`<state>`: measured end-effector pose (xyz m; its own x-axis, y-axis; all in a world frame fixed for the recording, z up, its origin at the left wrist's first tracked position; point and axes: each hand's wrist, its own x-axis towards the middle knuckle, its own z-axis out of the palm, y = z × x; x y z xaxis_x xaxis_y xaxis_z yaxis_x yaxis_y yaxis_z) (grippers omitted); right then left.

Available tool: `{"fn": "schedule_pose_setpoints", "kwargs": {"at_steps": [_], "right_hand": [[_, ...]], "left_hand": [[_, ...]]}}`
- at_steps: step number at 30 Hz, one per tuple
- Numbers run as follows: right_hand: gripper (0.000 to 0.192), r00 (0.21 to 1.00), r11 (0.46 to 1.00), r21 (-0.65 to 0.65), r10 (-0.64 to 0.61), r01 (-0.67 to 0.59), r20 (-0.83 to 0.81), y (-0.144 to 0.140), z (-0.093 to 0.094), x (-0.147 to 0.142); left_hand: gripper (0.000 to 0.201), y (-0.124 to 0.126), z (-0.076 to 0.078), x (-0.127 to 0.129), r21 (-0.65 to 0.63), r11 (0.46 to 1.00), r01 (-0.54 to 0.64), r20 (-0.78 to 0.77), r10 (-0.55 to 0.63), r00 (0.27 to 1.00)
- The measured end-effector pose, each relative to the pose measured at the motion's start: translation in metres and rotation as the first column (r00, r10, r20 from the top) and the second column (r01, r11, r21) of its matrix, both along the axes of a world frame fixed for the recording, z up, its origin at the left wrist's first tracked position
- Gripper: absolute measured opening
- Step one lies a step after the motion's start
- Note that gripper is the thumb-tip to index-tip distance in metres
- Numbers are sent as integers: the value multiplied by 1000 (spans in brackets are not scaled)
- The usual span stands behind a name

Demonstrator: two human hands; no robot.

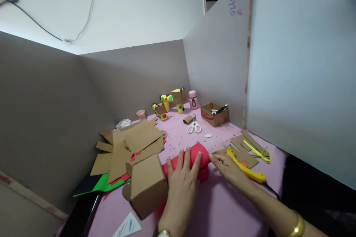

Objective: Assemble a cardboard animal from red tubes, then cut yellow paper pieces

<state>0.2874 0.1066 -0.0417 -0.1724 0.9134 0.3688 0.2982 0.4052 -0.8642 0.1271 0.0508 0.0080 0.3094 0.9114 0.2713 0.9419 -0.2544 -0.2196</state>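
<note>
A red paper-covered tube [202, 152] lies in front of me, joined to or touching a brown cardboard box [148, 185] with rounded ear-like flaps. Below its right end shows another rounded red piece [204, 174]. My left hand [182, 177] rests flat over the tube with fingers spread, a watch on its wrist. At the tube's right end, my right hand [224, 164] has its fingertips bent together against the red edge; whatever lies under them is hidden. Close beside that hand is a yellow glue gun [250, 172] with a black cord.
Cut cardboard sheets [136, 139] are piled at left, over green foam [102, 185]. White-handled scissors [194, 126], a small box of pens [214, 114], a pink bottle [193, 100] and yellow spotted cardboard figures [179, 100] stand farther back. Cardboard strips [244, 155] lie right. Grey partitions enclose the table.
</note>
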Motion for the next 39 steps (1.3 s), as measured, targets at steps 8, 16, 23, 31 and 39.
{"fn": "schedule_pose_setpoints", "kwargs": {"at_steps": [8, 16, 23, 31, 39], "right_hand": [[49, 999, 1000, 1, 16, -16, 39, 2, -3, 0], [43, 999, 1000, -2, 23, -23, 32, 4, -8, 1], [41, 1000, 1000, -29, -2, 2, 2, 3, -9, 0], [37, 999, 994, -111, 8, -13, -45, -2, -1, -2], [39, 997, 988, -153, 10, -20, -72, -4, 4, -5]], "left_hand": [[57, 0, -1, -1, -3, 1000, 7, -2, -7, 1000], [60, 2, -4, -2, 2, 1000, 13, 9, -13, 1000], [59, 0, -2, -1, -3, 1000, 19, 21, -19, 1000], [61, -3, 2, 1, -6, 1000, 19, 22, -19, 1000], [52, -4, -3, -3, 136, 984, 111, 25, -115, 993]]}}
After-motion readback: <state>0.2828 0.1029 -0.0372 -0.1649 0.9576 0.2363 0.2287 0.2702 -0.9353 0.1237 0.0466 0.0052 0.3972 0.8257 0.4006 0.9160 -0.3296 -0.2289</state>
